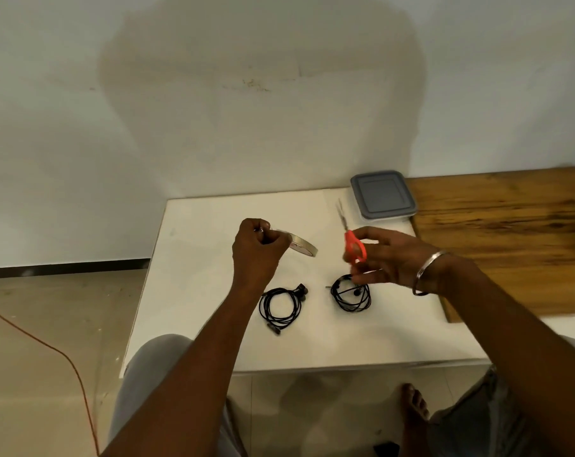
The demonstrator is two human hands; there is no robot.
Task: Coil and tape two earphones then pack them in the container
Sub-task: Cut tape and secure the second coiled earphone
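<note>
Two black earphones lie coiled on the white table: the left coil below my left hand, the right coil just under my right hand. My left hand is raised above the table and holds a roll of clear tape that sticks out to the right. My right hand holds orange-handled scissors, blades pointing up and away. The grey-lidded container sits closed at the table's far right corner.
A wooden board lies to the right of the white table. The wall stands close behind. An orange cable runs across the tiled floor at left. My knees and a bare foot are under the table's front edge.
</note>
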